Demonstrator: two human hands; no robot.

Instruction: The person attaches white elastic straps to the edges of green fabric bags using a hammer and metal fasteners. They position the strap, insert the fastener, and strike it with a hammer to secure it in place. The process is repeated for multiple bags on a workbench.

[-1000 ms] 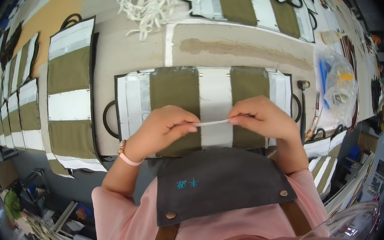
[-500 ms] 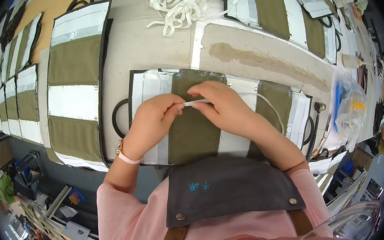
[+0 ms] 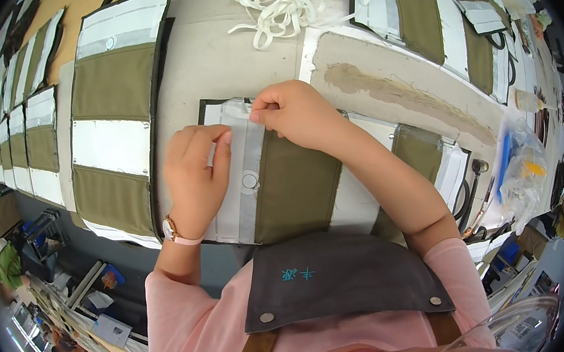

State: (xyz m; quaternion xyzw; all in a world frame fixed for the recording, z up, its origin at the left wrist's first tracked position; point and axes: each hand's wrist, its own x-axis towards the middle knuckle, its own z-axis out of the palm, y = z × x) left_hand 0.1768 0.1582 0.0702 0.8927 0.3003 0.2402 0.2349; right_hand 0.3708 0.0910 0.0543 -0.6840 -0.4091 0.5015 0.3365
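Observation:
A striped olive and white fabric panel (image 3: 296,185) with black edging lies flat on the table in front of me. Over the panel's left end, my left hand (image 3: 196,164) has its thumb and index fingertips brought together. Whatever may be between them is too small to make out. My right hand (image 3: 297,117) is at the panel's far edge, with thumb and fingers pinched beside a clear plastic strip (image 3: 238,109). What the pinch holds is hidden. A grey band with a round white ring (image 3: 250,180) runs down the panel between my hands.
A heap of white flat cord (image 3: 286,2) lies at the far side. Similar striped panels (image 3: 114,87) stand to the left, and more panels (image 3: 419,13) lie at far right. At right are a black-handled tool (image 3: 477,169) and a clear plastic bag (image 3: 526,173).
My hands have moved apart: the right went left and away to the panel's far edge, the left moved slightly left. The white cord held between them is no longer seen there.

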